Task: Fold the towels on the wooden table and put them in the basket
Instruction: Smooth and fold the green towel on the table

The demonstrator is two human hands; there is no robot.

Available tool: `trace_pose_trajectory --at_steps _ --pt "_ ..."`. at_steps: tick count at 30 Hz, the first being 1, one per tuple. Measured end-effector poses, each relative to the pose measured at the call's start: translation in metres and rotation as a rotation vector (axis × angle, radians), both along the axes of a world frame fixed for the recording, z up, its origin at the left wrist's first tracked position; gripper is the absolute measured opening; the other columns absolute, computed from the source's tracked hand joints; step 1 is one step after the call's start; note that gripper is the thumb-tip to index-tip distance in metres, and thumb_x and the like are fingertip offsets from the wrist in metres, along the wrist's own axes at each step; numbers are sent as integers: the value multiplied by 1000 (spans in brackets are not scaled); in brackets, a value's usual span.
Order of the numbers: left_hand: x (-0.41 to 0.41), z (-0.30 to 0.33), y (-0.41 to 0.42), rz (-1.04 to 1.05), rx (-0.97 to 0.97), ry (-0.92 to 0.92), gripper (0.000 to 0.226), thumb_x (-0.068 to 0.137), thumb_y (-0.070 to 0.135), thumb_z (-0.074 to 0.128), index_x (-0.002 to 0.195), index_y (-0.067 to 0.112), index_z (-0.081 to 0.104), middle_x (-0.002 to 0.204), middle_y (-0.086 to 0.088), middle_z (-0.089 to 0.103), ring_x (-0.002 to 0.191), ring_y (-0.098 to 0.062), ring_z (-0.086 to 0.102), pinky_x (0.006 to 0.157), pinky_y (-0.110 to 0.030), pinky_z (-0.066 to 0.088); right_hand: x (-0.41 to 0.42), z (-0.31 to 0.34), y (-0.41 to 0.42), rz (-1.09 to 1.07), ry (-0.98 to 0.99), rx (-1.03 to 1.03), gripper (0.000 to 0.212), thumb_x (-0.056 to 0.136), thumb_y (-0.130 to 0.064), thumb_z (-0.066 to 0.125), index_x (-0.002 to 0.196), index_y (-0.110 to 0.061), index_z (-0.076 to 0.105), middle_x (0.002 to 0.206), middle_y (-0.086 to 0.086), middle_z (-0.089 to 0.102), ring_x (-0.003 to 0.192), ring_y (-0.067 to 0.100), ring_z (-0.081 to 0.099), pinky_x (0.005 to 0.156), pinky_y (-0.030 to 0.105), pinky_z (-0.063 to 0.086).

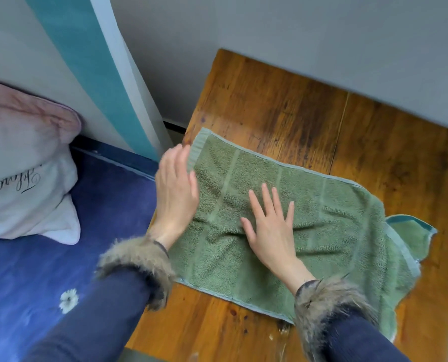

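Right hand [268,226] flat, fingers spread, pressing mid green towel [335,226] on the wooden table [283,105]; left hand [175,189], fingers together, at its left hem: best smoothed outward, squaring corners before creasing; basket unseen.

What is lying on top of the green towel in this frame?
The right hand lies flat on the green towel, fingers spread. The left hand touches its left edge. The towel hides the wooden table beneath it.
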State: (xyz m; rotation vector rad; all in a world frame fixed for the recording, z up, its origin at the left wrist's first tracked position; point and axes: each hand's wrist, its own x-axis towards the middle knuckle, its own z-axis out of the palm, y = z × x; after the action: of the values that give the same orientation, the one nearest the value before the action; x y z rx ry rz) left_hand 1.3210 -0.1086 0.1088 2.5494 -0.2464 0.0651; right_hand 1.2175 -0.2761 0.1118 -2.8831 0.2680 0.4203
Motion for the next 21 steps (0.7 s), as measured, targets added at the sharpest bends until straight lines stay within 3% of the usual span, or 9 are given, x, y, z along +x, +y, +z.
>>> trace_pose_trajectory --at_steps 2,5,8,12,16,21 --pt "-37 -14 0 -191 118 87 50 96 24 34 144 12 25 152 -11 24 143 -26 15 117 -40 13 -12 -1 5 -46 -5 -13 61 90 -49 28 144 -22 30 155 7 22 144 24 14 111 58 12" --pt "-74 -39 6 -314 314 233 55 95 43 25 147 27 14 157 -4 11 145 -22 -1 116 -49 3 -29 -9 6 -54 35 -38 67 86 -55 36 143 -20 32 153 9 26 142 28 23 107 64 23" --pt "-74 -50 16 -308 452 250 58 94 51 19 147 30 10 157 1 7 144 -21 0 113 -52 -2 -34 -15 2 -42 104 -41 89 79 -67 49 149 -25 12 158 7 7 145 28 6 108 64 9" --pt "-58 -50 34 -343 544 240 65 88 64 13 145 35 1 155 6 -5 143 -17 -7 112 -56 -6 -21 -12 1 35 183 -51 101 73 -76 45 147 -33 -8 156 2 -16 144 25 -16 108 64 -3" --pt "-48 -40 48 -344 607 302 70 82 68 3 143 37 -10 153 2 -19 141 -19 -20 108 -60 -14 -17 -6 -2 91 161 -37 96 76 -74 43 147 -34 -7 157 0 -15 143 24 -17 109 64 -6" --pt "-74 -24 7 -417 483 301 61 88 58 5 142 38 -15 153 -2 -24 139 -22 -28 108 -59 -17 -44 2 -18 4 107 -8 74 90 -58 39 149 -29 6 158 1 -4 145 21 -11 111 61 -5"
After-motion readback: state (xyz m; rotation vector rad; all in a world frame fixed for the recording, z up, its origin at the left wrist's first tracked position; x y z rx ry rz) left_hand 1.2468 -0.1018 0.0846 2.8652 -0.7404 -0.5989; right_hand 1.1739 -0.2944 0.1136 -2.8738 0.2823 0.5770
